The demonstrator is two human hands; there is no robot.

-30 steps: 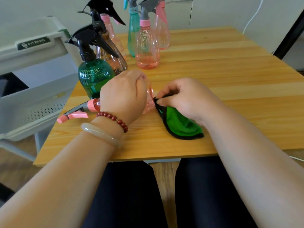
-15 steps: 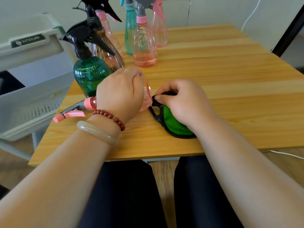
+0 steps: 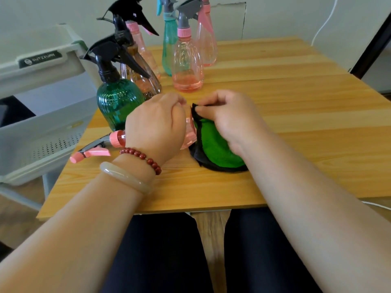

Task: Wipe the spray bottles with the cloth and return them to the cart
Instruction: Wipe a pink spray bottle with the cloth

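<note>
cloth (image 3: 213,145) in right hand (image 3: 230,119) touches bottle (image 3: 189,135) under left hand (image 3: 156,127)

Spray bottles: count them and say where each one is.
7. Lying pink bottle in the left hand. Upright: green bottle at left, amber bottle behind it, back-left pink bottle, teal bottle, near pink bottle, far pink bottle. Others may be hidden.

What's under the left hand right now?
A pink spray bottle lying on its side: its trigger head pokes out left, its base right, next to the green cloth. The left hand covers the middle of its body.
</note>
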